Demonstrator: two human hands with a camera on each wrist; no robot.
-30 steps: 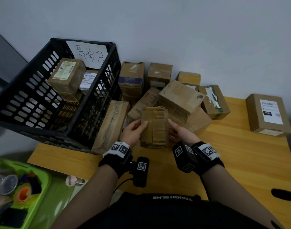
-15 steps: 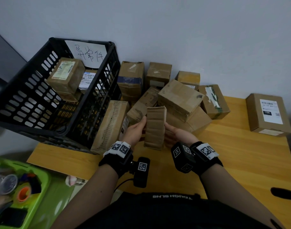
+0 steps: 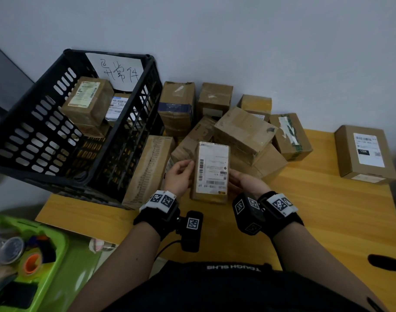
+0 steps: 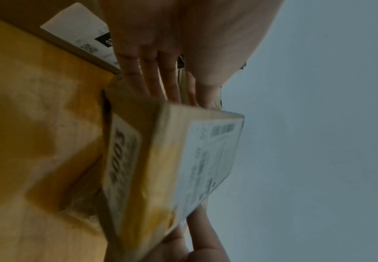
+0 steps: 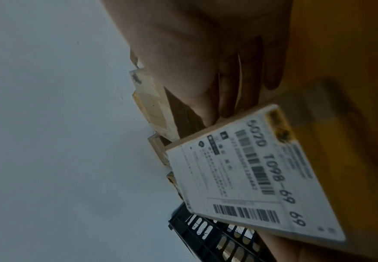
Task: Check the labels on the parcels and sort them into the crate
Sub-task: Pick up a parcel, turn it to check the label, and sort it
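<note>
I see both hands holding one small parcel above the wooden table, just right of the black crate — left hand and right hand grip its sides, white label facing up.

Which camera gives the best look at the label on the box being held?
The right wrist view: the label fills it, large digits and barcodes legible. The head view shows it whole but small; the left wrist view shows it blurred, edge-on.

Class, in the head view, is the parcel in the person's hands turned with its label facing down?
No, the parcel shows its white label facing up.
</note>
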